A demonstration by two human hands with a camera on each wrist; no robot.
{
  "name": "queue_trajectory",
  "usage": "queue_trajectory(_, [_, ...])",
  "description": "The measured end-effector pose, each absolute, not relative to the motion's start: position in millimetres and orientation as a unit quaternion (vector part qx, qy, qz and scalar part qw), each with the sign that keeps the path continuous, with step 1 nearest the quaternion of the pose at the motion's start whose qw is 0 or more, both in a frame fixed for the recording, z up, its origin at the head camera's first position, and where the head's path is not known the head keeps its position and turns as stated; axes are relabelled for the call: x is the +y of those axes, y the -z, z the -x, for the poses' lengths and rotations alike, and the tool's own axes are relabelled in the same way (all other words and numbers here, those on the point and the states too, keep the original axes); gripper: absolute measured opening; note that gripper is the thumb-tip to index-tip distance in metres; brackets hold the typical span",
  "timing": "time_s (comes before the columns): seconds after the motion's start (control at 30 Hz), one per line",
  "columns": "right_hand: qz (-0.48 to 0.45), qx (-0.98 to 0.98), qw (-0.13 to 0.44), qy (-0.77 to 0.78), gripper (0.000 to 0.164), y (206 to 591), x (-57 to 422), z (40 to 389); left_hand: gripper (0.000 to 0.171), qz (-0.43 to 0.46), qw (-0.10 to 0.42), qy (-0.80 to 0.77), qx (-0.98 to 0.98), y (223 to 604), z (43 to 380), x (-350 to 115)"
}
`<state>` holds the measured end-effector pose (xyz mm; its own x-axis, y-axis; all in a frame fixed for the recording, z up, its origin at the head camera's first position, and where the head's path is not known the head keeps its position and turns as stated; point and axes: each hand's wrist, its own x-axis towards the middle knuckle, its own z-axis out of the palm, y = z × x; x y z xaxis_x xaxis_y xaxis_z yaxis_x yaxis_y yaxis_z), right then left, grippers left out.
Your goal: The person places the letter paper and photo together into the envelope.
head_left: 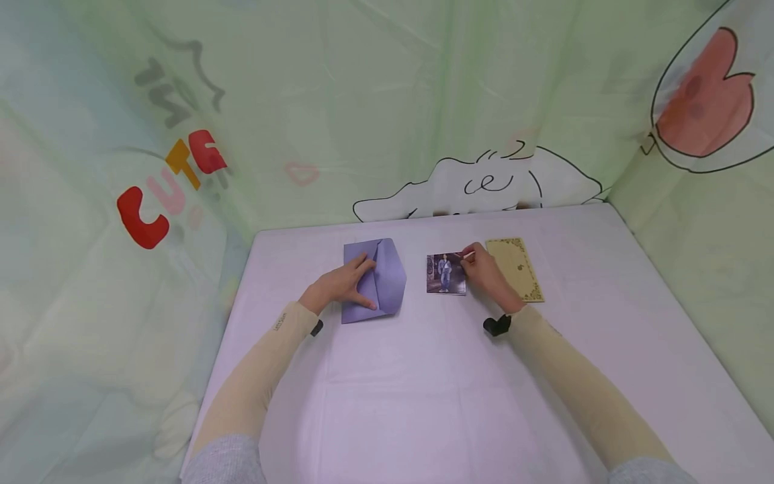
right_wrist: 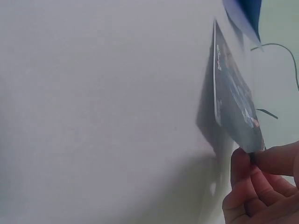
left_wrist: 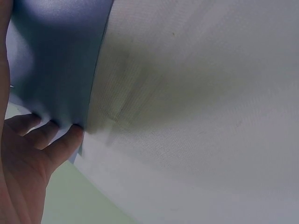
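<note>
A purple envelope (head_left: 392, 279) lies on the table with its pointed flap opened out toward the right. My left hand (head_left: 345, 282) rests on it, fingers spread and thumb apart; in the left wrist view the fingertips touch the envelope (left_wrist: 60, 70) near its edge. My right hand (head_left: 486, 272) pinches a small square photo card (head_left: 445, 274) by its right edge between thumb and fingers. The card shows a standing figure on a dark background. In the right wrist view the card (right_wrist: 233, 93) is tilted and raised off the table, at least partly.
Just beyond the right hand lies a yellow card with an ornate border (head_left: 514, 265), partly covered by that hand. The white table (head_left: 411, 403) ends at a printed curtain (head_left: 338, 121) behind and at both sides.
</note>
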<state>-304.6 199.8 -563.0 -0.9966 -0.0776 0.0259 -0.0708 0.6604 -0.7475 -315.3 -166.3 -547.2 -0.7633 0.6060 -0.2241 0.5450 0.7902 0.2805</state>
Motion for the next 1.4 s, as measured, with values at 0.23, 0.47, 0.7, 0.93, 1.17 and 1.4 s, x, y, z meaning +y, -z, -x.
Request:
queue_trajectory(0.23, [0.012, 0.909, 0.04, 0.414, 0.03, 555.8, 200.9, 309.0, 0.104, -0.308, 0.152, -0.099, 0.934, 548.2, 315.0, -166.8])
queue_trajectory(0.47, [0.026, 0.902, 0.039, 0.429, 0.03, 552.7, 195.6, 310.6, 0.104, -0.308, 0.15, -0.107, 0.934, 547.6, 314.2, -167.4])
queue_trajectory(0.7, [0.036, 0.897, 0.047, 0.438, 0.029, 551.4, 185.1, 310.4, 0.104, -0.303, 0.152, -0.103, 0.935, 548.4, 313.9, -167.9])
queue_trajectory(0.93, [0.042, 0.894, 0.049, 0.442, 0.029, 549.3, 175.3, 311.0, 0.105, -0.304, 0.151, -0.102, 0.935, 547.2, 314.2, -167.6])
queue_trajectory(1.17, [0.044, 0.892, 0.057, 0.445, 0.03, 552.0, 163.5, 314.5, 0.106, -0.303, 0.152, -0.098, 0.936, 549.0, 314.8, -167.0])
queue_trajectory(1.4, [0.045, 0.89, 0.061, 0.45, 0.029, 550.4, 150.3, 314.5, 0.106, -0.302, 0.147, -0.091, 0.938, 549.0, 314.2, -166.6])
